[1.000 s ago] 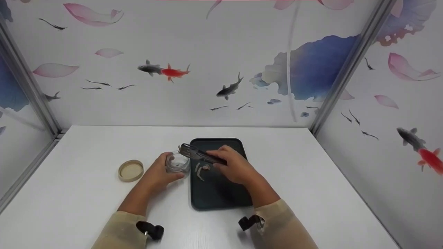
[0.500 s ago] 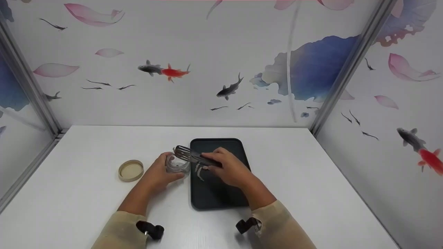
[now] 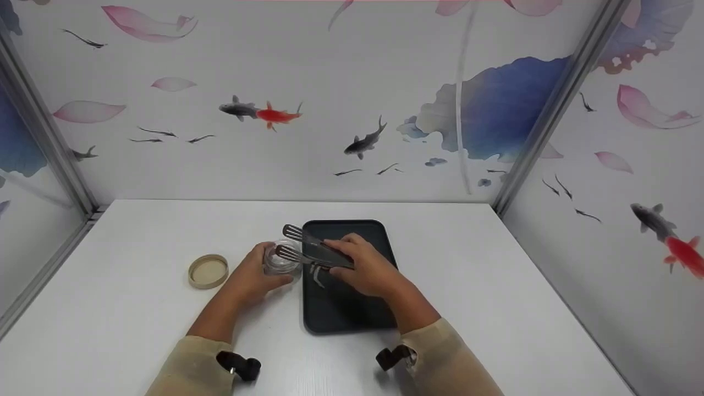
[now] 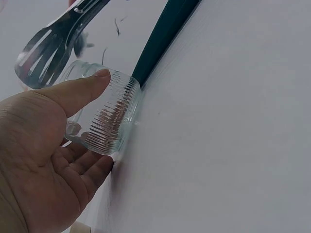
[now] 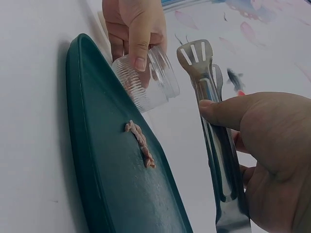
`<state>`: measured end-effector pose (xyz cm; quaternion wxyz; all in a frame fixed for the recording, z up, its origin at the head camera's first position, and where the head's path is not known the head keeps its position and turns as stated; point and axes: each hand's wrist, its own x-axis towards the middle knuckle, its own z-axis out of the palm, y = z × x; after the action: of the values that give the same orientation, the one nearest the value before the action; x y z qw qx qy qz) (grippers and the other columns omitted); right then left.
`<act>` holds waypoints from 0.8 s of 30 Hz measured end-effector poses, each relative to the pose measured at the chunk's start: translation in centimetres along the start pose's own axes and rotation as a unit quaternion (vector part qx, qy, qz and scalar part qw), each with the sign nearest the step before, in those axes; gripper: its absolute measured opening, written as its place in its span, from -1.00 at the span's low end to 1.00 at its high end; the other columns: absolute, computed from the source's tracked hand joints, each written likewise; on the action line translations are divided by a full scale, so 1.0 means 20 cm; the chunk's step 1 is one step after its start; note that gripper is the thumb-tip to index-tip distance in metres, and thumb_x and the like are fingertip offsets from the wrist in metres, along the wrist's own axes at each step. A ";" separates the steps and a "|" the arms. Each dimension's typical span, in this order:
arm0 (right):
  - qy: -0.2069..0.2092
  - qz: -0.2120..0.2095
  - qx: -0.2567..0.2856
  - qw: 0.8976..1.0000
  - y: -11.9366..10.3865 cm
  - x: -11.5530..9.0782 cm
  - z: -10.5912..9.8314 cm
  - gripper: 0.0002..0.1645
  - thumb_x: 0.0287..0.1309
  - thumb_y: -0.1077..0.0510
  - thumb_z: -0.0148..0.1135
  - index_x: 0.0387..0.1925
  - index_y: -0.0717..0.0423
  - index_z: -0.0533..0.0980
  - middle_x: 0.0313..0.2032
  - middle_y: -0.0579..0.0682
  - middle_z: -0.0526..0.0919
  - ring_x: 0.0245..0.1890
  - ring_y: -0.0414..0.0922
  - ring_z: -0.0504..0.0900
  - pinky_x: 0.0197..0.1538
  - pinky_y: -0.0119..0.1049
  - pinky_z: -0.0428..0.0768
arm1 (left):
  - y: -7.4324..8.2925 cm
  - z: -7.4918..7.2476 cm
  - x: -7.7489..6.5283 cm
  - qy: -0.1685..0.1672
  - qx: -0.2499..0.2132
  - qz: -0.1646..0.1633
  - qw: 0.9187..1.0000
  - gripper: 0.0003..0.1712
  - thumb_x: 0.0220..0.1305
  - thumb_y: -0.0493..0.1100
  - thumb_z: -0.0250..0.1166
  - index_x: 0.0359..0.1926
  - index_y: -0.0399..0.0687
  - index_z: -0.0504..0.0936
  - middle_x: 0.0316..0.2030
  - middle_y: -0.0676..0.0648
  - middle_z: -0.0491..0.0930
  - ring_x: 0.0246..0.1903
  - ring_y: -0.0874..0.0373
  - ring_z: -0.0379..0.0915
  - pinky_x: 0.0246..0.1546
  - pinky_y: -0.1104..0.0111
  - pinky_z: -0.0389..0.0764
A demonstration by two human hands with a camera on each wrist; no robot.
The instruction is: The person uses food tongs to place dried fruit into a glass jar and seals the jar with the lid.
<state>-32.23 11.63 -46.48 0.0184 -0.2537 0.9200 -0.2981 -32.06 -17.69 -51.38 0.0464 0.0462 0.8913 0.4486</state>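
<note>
A clear ribbed glass jar (image 3: 278, 268) stands left of a dark green tray (image 3: 352, 313), gripped between the thumb and fingers of my left hand (image 3: 256, 278). Through its wall, brownish pieces (image 4: 108, 121) show in the left wrist view. My right hand (image 3: 368, 267) holds metal tongs (image 5: 214, 131) with slotted heads. Over the jar's mouth in the head view, those heads are spread apart, with no piece visible between them. A pale brown, twisted, dried-looking strip (image 5: 140, 144) lies on the tray, partly covered by the tongs in the head view.
A round beige lid (image 3: 208, 271) lies on the white table (image 3: 137, 319) left of my left hand. White panels (image 3: 308, 176) printed with fish and petals enclose the table at the back and sides.
The tongs moved slightly left over the jar, then their heads spread apart. A small piece showing at their tips earlier is no longer there. My left hand and the jar have stayed put.
</note>
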 end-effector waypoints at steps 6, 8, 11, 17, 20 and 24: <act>-0.002 0.010 -0.001 1.000 0.01 0.00 -0.01 -0.20 0.45 -0.06 0.39 0.61 -0.30 0.33 0.33 -0.06 0.47 0.07 -0.08 0.54 0.11 -0.12 0.58 | 0.00 0.00 0.00 -0.001 -0.002 -0.006 1.000 0.19 0.24 0.13 0.59 0.65 -0.15 0.09 0.62 -0.34 0.22 0.63 -0.29 0.15 0.62 -0.18 0.23; -0.002 0.007 -0.001 1.000 0.02 0.00 -0.02 -0.20 0.45 -0.06 0.39 0.61 -0.27 0.33 0.32 -0.05 0.48 0.05 -0.10 0.53 0.10 -0.12 0.57 | 0.00 0.00 0.00 -0.002 -0.006 -0.006 1.000 0.20 0.24 0.14 0.59 0.65 -0.14 0.09 0.62 -0.33 0.23 0.62 -0.29 0.17 0.61 -0.17 0.25; -0.003 0.004 0.005 1.000 0.03 0.00 -0.02 -0.20 0.45 -0.05 0.39 0.61 -0.24 0.33 0.31 -0.04 0.48 0.04 -0.10 0.53 0.10 -0.12 0.57 | -0.01 0.00 0.00 -0.003 -0.010 -0.006 1.000 0.20 0.24 0.15 0.59 0.65 -0.13 0.10 0.61 -0.30 0.26 0.61 -0.29 0.19 0.61 -0.16 0.27; -0.002 0.029 0.015 0.999 0.08 0.00 -0.06 -0.20 0.44 -0.04 0.39 0.61 -0.27 0.33 0.33 -0.05 0.47 0.08 -0.08 0.53 0.16 -0.08 0.57 | -0.01 0.00 0.00 -0.004 -0.014 -0.003 1.000 0.19 0.25 0.13 0.59 0.65 -0.16 0.09 0.60 -0.26 0.30 0.62 -0.28 0.18 0.63 -0.14 0.23; -0.006 0.044 0.019 0.999 0.12 0.00 -0.10 -0.20 0.44 -0.04 0.40 0.61 -0.24 0.35 0.32 -0.05 0.46 0.13 -0.07 0.53 0.23 -0.04 0.57 | -0.01 0.00 0.01 -0.004 -0.014 -0.003 1.000 0.19 0.26 0.13 0.59 0.66 -0.16 0.09 0.60 -0.26 0.30 0.62 -0.29 0.17 0.64 -0.14 0.22; -0.009 0.053 0.015 0.998 0.17 0.00 -0.12 -0.22 0.42 -0.02 0.42 0.58 -0.20 0.38 0.28 -0.06 0.48 0.16 -0.06 0.53 0.32 0.00 0.55 | -0.01 0.00 0.00 -0.006 -0.012 -0.003 1.000 0.18 0.26 0.12 0.59 0.66 -0.15 0.09 0.60 -0.27 0.30 0.63 -0.28 0.16 0.64 -0.14 0.21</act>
<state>-34.17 15.36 -46.39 0.0467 -0.2070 0.9273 -0.3083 -32.16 -17.74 -51.49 0.0535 0.0457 0.8859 0.4584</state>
